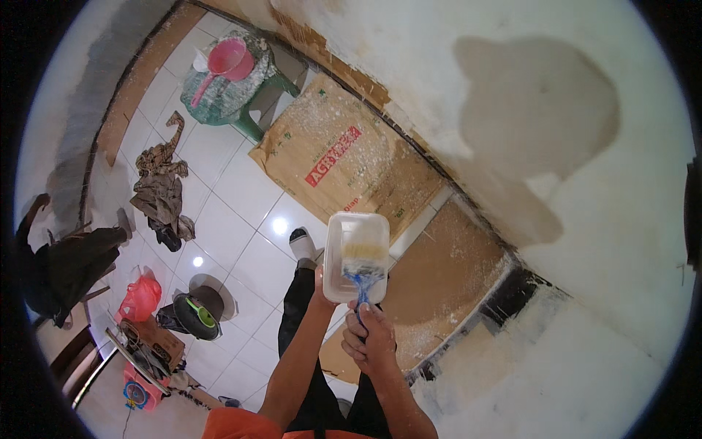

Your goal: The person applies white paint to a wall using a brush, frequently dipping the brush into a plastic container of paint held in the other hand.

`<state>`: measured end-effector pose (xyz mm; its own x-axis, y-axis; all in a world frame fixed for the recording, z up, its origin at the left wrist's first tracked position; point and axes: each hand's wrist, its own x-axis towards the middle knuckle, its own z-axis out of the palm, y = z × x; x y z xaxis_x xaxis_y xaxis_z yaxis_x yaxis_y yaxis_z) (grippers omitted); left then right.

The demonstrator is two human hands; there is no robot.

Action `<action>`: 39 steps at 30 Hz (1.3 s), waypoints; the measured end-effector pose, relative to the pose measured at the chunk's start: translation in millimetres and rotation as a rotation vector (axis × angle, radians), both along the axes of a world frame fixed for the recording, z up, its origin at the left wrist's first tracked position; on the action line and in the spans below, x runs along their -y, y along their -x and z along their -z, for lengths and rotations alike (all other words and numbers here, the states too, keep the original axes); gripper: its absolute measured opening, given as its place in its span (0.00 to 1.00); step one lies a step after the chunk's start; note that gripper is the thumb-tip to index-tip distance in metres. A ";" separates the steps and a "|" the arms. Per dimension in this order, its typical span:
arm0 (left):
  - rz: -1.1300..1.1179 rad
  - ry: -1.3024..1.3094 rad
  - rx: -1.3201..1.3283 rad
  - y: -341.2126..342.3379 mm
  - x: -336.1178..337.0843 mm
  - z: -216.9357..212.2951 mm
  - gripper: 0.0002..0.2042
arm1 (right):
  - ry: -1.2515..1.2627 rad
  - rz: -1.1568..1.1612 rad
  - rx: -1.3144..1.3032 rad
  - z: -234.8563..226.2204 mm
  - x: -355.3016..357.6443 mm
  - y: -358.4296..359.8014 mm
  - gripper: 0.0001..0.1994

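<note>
My left hand [319, 287] holds a white rectangular plastic tub [355, 249] by its near-left corner, out in front of me. My right hand [369, 335] grips the blue handle of a wide paintbrush [363, 260], and its pale bristles rest inside the tub. Both hands are close together, above flattened cardboard on the floor and beside a white wall.
A white wall [556, 132] with a shadow fills the right. Brown cardboard sheets [344, 157] speckled with white cover the floor along it. A green stool [234, 88] carries a pink scoop; crumpled cloth [161, 186], a red bag [140, 296] and a small wheel [196, 316] lie on the white tiles at left.
</note>
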<state>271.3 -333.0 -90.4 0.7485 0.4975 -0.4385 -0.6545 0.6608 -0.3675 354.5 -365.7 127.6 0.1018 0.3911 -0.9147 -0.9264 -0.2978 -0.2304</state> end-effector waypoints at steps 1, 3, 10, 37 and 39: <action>0.027 -0.010 0.007 1.7 -0.4 -2.2 0.30 | -0.002 0.076 -0.174 3.4 1.0 -3.3 0.11; 0.039 -0.048 0.027 0.4 1.7 -5.7 0.28 | -0.015 0.140 -0.347 1.8 3.3 -2.9 0.11; 0.042 -0.071 -0.053 -0.1 7.6 -11.1 0.28 | 0.003 0.045 -0.153 -6.6 7.5 3.3 0.12; 0.131 -0.025 -0.149 37.3 -26.2 17.2 0.25 | -0.161 -0.123 0.236 -46.2 -23.8 26.8 0.15; 0.096 -0.055 -0.027 38.7 -59.3 10.8 0.24 | -0.193 -0.107 0.287 -36.1 -41.4 37.9 0.15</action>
<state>232.6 -273.7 -101.3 0.7822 0.4476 -0.4333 -0.5962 0.7397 -0.3121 316.6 -324.3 163.7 0.2931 0.5762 -0.7630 -0.7814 -0.3156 -0.5384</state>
